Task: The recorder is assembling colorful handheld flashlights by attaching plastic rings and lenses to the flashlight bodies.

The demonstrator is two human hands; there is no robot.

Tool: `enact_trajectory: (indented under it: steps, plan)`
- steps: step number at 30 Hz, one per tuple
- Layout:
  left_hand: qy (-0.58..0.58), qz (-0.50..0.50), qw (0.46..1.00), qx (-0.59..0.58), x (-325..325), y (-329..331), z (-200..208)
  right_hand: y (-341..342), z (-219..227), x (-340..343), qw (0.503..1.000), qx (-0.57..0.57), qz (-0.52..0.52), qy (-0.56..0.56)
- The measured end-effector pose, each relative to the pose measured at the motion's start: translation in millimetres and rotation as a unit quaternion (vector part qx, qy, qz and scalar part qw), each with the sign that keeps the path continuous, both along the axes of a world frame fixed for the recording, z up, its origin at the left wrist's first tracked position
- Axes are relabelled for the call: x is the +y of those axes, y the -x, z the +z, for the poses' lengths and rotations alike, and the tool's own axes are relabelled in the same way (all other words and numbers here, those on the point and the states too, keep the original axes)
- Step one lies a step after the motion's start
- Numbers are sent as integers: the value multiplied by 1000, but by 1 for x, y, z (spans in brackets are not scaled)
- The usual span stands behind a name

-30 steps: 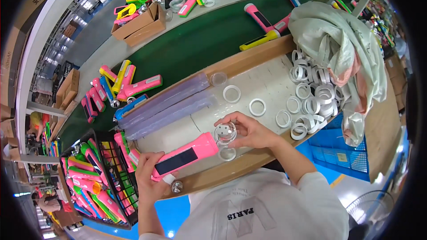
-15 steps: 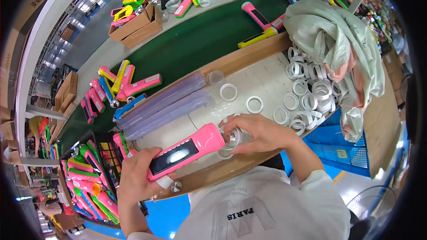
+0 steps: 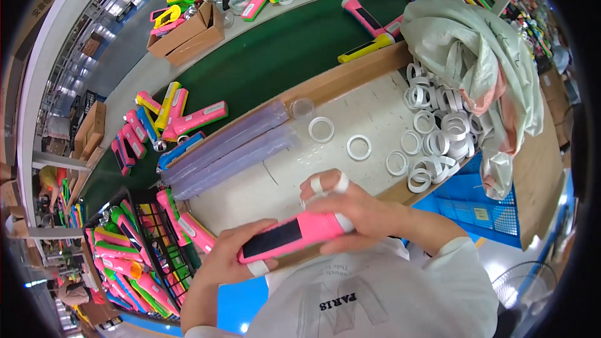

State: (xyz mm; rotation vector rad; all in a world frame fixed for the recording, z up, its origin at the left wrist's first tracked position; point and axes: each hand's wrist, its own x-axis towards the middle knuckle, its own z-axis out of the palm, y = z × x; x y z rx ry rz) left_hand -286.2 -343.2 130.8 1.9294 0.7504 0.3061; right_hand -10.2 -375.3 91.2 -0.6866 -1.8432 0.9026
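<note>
A pink flashlight (image 3: 316,226) with a dark solar panel lies sideways between my two hands. My left hand (image 3: 233,251), with white tape on a finger, is wrapped round its panel end. At the other end, my right hand (image 3: 360,209) curls over the head, where a white rim (image 3: 344,222) shows between thumb and fingers. White tape also bands fingers of this hand. The right palm hides most of the flashlight's head. Just beyond my hands, two loose white rings (image 3: 359,148) lie on the pale worktop (image 3: 275,184).
Many white rings (image 3: 438,141) are heaped at the right beside a draped pale sack (image 3: 466,44). Long clear plastic sleeves (image 3: 231,144) lie left of centre. A black basket (image 3: 159,244) of flashlights stands at the left. Beyond a cardboard edge (image 3: 350,78) runs a green belt (image 3: 269,56).
The flashlight has moved down and right, now lying flatter. My right hand has closed over its head; the clear cup it held there no longer shows. A pink flashlight at the left is uncovered.
</note>
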Motion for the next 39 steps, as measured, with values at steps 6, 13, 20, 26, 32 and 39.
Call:
enact_trajectory:
  steps: [6,13,20,26,32,39]
  plan:
    - [-23,-39,995,-83,3,-20,-9,9,-9,-22,990,50,-84,-99]
    - [-227,95,967,62,5,-25,-49,5,-25,17,768,322,-49,551]
    - [-395,47,897,192,17,-69,-39,-9,-76,46,826,211,-169,495]
    - [217,115,965,-88,6,-37,-40,-10,-35,16,990,-13,-138,-16]
    - [-237,122,964,6,24,-72,-57,-7,-43,44,924,180,-204,267]
    - [323,266,888,-192,-15,-63,-86,-7,-27,43,874,312,-54,368]
